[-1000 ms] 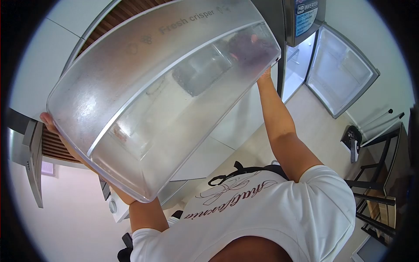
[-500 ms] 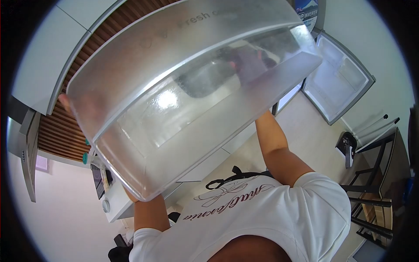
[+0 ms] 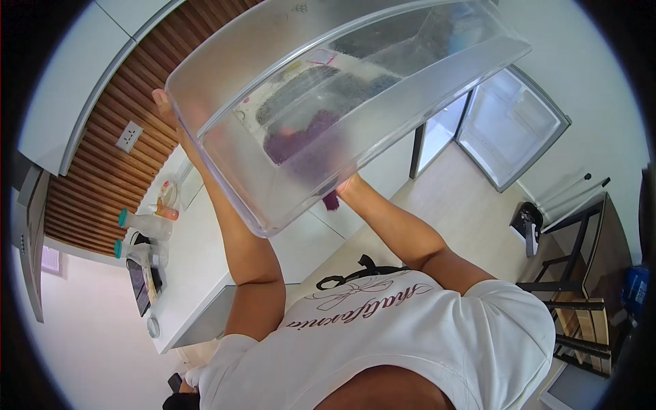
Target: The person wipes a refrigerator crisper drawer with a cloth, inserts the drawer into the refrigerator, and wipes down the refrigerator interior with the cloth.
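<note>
On my feed: see-through bin (image 3: 369, 123) is up in the air, tilted, right end higher than left in view. Left hand (image 3: 163, 104) wraps the bin's left end, fingertips showing past the edge. Left elbow bent, forearm running up alongside that end. Right hand (image 3: 347, 184) is at the bin's lower rim, bunching a purple cloth (image 3: 331, 200); most of the cloth shows through the plastic, one end hangs below the rim. Fingers blur behind the wall; I can't tell if they're inside the bin or against its outer face. Right elbow bent, forearm angling up to the rim.

Edges: bin top runs out of frame. Slatted wall (image 3: 113, 164) is left of the bin, counter (image 3: 195, 249) with bottles (image 3: 147, 224) below-left. Open fridge door (image 3: 509, 130) is below the bin's right end; I can't judge that gap. Room I see: floor (image 3: 444, 188) below-right of the bin.
</note>
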A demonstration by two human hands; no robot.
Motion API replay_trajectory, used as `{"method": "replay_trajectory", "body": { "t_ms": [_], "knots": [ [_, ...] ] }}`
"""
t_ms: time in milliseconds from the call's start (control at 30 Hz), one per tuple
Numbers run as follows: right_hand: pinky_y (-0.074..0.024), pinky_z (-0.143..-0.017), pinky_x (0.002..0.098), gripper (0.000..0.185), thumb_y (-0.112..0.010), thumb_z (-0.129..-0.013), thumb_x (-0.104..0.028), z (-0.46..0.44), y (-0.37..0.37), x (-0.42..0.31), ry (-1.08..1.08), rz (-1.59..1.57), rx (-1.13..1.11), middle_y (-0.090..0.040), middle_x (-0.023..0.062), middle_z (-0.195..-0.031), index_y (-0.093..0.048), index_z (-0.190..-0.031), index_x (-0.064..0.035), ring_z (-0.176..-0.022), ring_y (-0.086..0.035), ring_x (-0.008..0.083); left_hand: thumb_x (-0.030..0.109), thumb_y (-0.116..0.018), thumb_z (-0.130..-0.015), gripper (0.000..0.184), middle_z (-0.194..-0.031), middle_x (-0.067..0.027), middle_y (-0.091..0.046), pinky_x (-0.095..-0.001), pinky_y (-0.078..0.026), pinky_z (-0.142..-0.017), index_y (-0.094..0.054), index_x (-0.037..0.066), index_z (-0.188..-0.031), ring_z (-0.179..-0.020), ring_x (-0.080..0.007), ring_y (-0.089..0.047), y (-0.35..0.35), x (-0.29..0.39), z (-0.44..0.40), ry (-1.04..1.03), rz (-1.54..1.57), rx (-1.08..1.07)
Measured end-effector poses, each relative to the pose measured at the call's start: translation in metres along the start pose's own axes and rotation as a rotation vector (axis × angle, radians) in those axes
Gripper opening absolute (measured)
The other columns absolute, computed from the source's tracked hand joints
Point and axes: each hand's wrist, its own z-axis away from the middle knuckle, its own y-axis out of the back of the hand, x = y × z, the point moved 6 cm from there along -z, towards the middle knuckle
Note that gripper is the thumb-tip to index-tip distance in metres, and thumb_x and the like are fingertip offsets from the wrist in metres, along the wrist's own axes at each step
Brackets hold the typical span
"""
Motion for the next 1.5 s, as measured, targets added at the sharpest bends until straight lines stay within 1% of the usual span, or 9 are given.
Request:
{"method": "replay_trajectory", "body": {
  "t_ms": [200, 300, 333, 400, 700, 967, 1067, 1267, 1500],
  "knots": [
    [-0.0316, -0.1, 0.0421, 0.064, -0.033, -0.088, -0.05, 0.043, 0.062, -0.024, 0.172, -0.625, 0.101, -0.042, 0.0117, -0.13, -0.031, -0.132, -0.0039, -0.119, -0.04, 0.0263, 0.063, -0.042, -0.081, 0.058, -0.09, -0.005, -0.049, -0.0238, -0.037, -0.083, -0.051, 0.009, -0.102, -0.089, -0.0135, -0.048, 0.007, -0.034, -0.003, 0.061, 0.0, -0.131],
    [-0.0319, -0.099, 0.0444, 0.055, -0.032, -0.088, -0.048, 0.081, 0.097, -0.098, 0.504, -0.292, 0.385, -0.046, 0.0095, -0.126, -0.042, -0.126, -0.0094, -0.115, -0.043, 0.0279, 0.063, -0.039, -0.083, 0.061, -0.088, -0.0049, -0.05, -0.0236, -0.037, -0.084, -0.052, 0.007, -0.105, -0.087, -0.0136, -0.048, 0.008, -0.035, 0.01, 0.093, -0.08, -0.071],
    [-0.0347, -0.096, 0.0449, 0.052, -0.035, -0.087, -0.049, 0.09, 0.074, -0.126, 0.501, -0.22, -0.09, -0.049, 0.0082, -0.12, -0.046, -0.121, -0.0117, -0.109, -0.046, 0.028, 0.064, -0.037, -0.082, 0.064, -0.089, -0.0054, -0.05, -0.0248, -0.037, -0.085, -0.052, 0.006, -0.106, -0.088, -0.0139, -0.048, 0.004, -0.026, 0.019, 0.136, -0.131, -0.018],
    [-0.0381, -0.093, 0.0454, 0.047, -0.042, -0.086, -0.046, 0.121, 0.104, -0.176, 0.762, -0.174, 0.277, -0.054, 0.0096, -0.113, -0.05, -0.116, -0.0108, -0.101, -0.051, 0.0301, 0.066, -0.036, -0.081, 0.067, -0.091, -0.0058, -0.05, -0.0261, -0.037, -0.086, -0.052, 0.006, -0.107, -0.089, -0.0142, -0.048, 0.001, -0.026, 0.029, 0.191, -0.167, 0.011],
    [-0.0448, -0.089, 0.0429, 0.035, -0.056, -0.083, -0.035, 0.188, 0.128, -0.221, 0.81, -0.274, 0.436, -0.06, 0.0124, -0.103, -0.058, -0.103, -0.0066, -0.096, -0.056, 0.0254, 0.058, -0.048, -0.081, 0.055, -0.077, -0.0037, -0.053, -0.0228, -0.045, -0.068, -0.057, 0.006, -0.095, -0.072, -0.0127, -0.053, -0.027, -0.049, 0.029, 0.296, 0.006, -0.23],
    [-0.0443, -0.087, 0.0443, 0.043, -0.054, -0.081, -0.044, 0.251, 0.184, -0.193, 0.625, -0.45, 0.692, -0.059, 0.0098, -0.106, -0.057, -0.104, -0.008, -0.098, -0.054, 0.0255, 0.051, -0.05, -0.083, 0.052, -0.061, -0.0046, -0.056, -0.0242, -0.044, -0.046, -0.056, -0.001, -0.082, -0.051, -0.0122, -0.053, -0.16, -0.023, 0.147, 0.208, -0.037, -1.335],
    [-0.046, -0.082, 0.0483, 0.042, -0.054, -0.082, -0.043, 0.278, 0.182, -0.216, 0.466, 1.47, 0.691, -0.06, 0.0098, -0.098, -0.057, -0.102, -0.0062, -0.095, -0.055, 0.0258, 0.044, -0.047, -0.087, 0.049, -0.067, -0.013, -0.062, -0.0264, -0.045, -0.046, -0.056, -0.003, -0.079, -0.053, -0.0194, -0.06, -0.207, -0.033, 0.197, 0.375, -0.04, -1.556],
    [-0.0519, -0.066, 0.0433, 0.035, -0.05, -0.085, -0.037, 0.35, 0.116, -0.252, 0.348, -0.07, 0.735, -0.06, 0.0128, -0.091, -0.057, -0.1, -0.0062, -0.078, -0.059, 0.0263, 0.036, -0.042, -0.092, 0.046, -0.077, -0.0236, -0.063, -0.03, -0.048, -0.047, -0.056, -0.007, -0.082, -0.059, -0.0284, -0.064, -0.315, -0.066, 0.274, 0.683, 0.021, -1.426],
    [-0.0515, -0.072, 0.0418, 0.033, -0.047, -0.088, -0.032, 0.431, 0.13, -0.307, 0.417, -0.125, 0.535, -0.06, 0.0131, -0.097, -0.055, -0.11, -0.0077, -0.081, -0.061, 0.0253, 0.032, -0.041, -0.092, 0.045, -0.086, -0.0253, -0.062, -0.0316, -0.055, -0.058, -0.056, -0.011, -0.09, -0.067, -0.0298, -0.065, -0.402, -0.147, 0.329, 0.81, 0.167, -1.153]
  ]
}}
